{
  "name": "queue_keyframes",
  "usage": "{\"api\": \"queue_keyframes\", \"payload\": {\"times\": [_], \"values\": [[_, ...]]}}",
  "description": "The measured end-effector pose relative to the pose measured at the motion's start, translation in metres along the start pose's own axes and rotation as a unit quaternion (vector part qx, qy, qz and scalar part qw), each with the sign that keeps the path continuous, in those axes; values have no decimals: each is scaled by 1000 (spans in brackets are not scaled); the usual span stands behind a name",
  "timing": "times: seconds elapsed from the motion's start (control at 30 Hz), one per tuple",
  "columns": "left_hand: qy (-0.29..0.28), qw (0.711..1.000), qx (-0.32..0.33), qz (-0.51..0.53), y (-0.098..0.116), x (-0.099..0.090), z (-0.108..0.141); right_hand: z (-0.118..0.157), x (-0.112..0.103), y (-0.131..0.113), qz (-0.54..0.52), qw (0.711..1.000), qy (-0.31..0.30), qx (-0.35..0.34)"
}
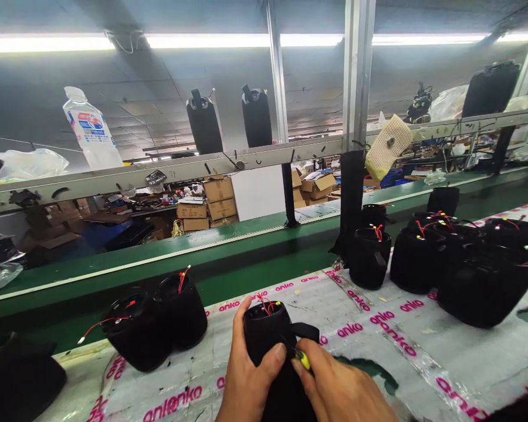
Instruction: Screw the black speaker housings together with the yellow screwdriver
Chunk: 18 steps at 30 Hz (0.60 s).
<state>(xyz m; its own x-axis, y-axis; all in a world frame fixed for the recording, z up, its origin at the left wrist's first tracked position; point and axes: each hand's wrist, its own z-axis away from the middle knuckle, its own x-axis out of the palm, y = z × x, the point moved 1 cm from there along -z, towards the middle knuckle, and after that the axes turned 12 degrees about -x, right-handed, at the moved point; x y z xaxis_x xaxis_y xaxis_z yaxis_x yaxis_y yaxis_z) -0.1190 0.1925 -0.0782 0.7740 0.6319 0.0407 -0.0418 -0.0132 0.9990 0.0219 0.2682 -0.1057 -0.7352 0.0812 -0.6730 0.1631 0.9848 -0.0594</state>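
A black fabric-covered cylinder [268, 328] with red wires showing at its open top stands tilted at the bottom centre. My left hand [250, 375] is wrapped round its left side, thumb across the front. A black strap [305, 332] sticks out on the cylinder's right side. Just below that strap, my right hand [334, 375] pinches a small yellow-green tool [303, 358] between thumb and fingers, its tip against the cylinder's side. What the tip touches is too small to tell.
Similar black cylinders stand on the left [136, 328] and right [369, 258] of the plastic-covered table [193, 381]. Behind runs a green conveyor belt [246, 264]. Above it, a metal shelf rail [176, 170] holds a bottle [92, 132] and more cylinders; a pale sponge [389, 146] hangs there.
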Motion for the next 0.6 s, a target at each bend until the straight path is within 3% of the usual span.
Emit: {"api": "queue_keyframes", "payload": {"times": [0.6], "values": [[26,999,27,9,0,4,2,-3,-5,-1,35,999,16,-21]]}}
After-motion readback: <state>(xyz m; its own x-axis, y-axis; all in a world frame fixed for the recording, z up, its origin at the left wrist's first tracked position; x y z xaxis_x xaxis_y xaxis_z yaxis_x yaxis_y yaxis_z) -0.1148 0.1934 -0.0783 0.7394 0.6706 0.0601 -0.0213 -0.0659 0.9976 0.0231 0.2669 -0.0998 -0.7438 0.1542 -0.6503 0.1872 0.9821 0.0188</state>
